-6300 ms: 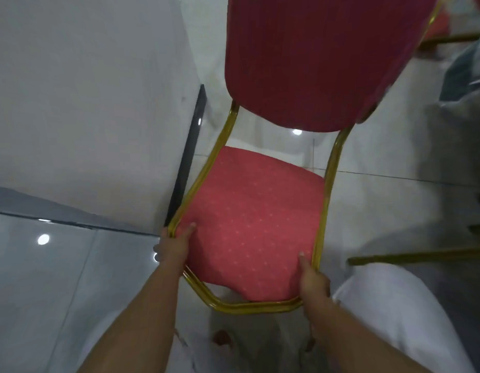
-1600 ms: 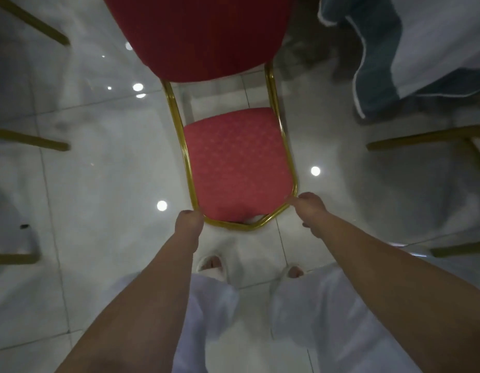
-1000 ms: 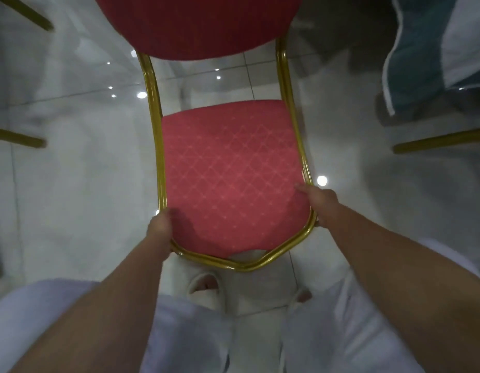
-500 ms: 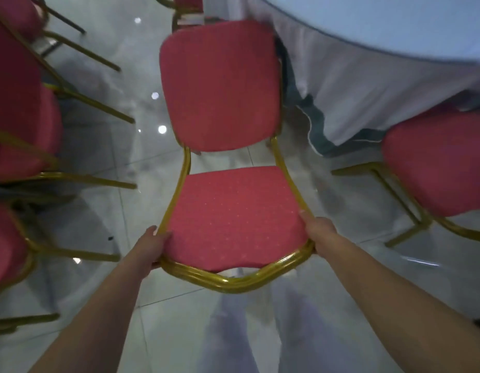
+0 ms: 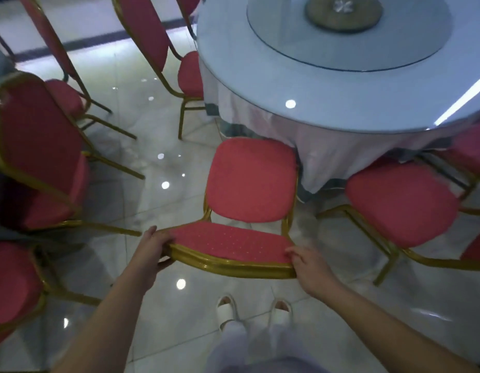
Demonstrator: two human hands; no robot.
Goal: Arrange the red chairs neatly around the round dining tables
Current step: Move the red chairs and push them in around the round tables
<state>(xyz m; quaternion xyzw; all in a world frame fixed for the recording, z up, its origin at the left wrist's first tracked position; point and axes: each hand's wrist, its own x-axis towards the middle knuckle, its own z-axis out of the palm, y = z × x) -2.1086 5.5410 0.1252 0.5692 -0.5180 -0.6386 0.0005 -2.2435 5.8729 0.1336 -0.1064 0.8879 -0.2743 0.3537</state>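
Observation:
A red chair (image 5: pixel 249 181) with a gold frame faces me, its backrest toward the round table (image 5: pixel 327 84) draped in a white cloth. My left hand (image 5: pixel 150 249) grips the seat's front left corner, and my right hand (image 5: pixel 307 263) grips the front right corner. The chair's legs are hidden under the seat, so I cannot tell whether it touches the floor. Its backrest sits close to the hanging tablecloth.
Another red chair (image 5: pixel 400 205) stands to the right at the table, and one (image 5: pixel 152 44) at its far left. Several more red chairs (image 5: pixel 37 157) crowd the left side. A glass turntable (image 5: pixel 349 33) tops the table. Glossy floor tiles (image 5: pixel 158 168) lie between.
The view has lifted from the chair seat to the table and surrounding chairs. The chair has moved away from me toward the tablecloth. Both hands keep their grip on the seat's front corners.

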